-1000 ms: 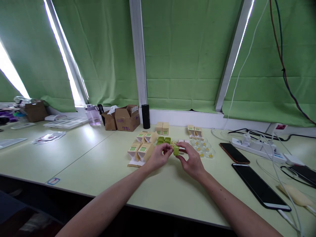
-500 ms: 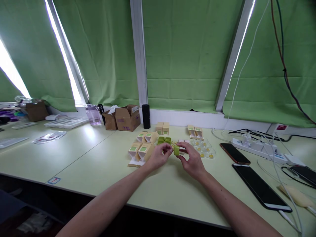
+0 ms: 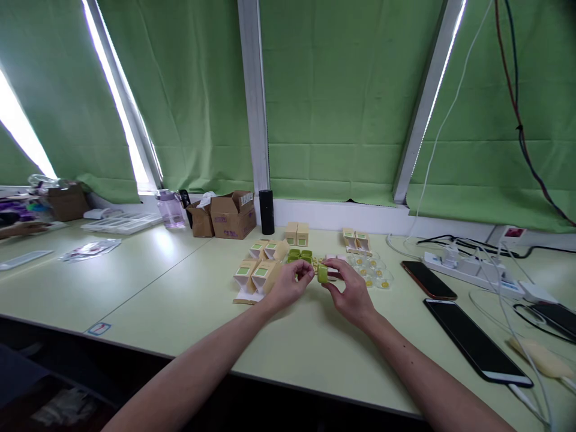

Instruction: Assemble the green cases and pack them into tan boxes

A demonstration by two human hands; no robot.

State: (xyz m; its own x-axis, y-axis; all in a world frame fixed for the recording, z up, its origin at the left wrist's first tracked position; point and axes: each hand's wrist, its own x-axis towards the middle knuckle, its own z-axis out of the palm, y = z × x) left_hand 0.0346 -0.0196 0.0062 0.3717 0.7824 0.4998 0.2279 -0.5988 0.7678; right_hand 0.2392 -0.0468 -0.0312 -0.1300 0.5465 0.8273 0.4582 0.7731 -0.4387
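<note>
Between the thumb and fingers of my right hand (image 3: 350, 292) is a small green box-like piece (image 3: 322, 274), held upright above the table. My left hand (image 3: 290, 283) is just left of it, thumb and fingertips pinched together; what they grip, if anything, is too small to make out. Several green pieces (image 3: 300, 254) of the same colour lie behind my left hand. Small yellowish bits are scattered beside them, partly hidden by my fingers. Open cardboard boxes with green labels (image 3: 262, 272) stand left of my left hand. Clear plastic domes with yellow centres (image 3: 382, 279) lie beyond my right hand.
More small boxes (image 3: 296, 233) stand farther back, near a black cylinder (image 3: 266, 212) and a brown carton (image 3: 233, 215). Two phones (image 3: 476, 341), a power strip (image 3: 472, 273) and loose cables lie at right. Another person's hand (image 3: 27, 228) is at far left.
The green piece has turned slightly in my right hand, while both my hands stay almost in place. Another person's hand has come into view at the far left.
</note>
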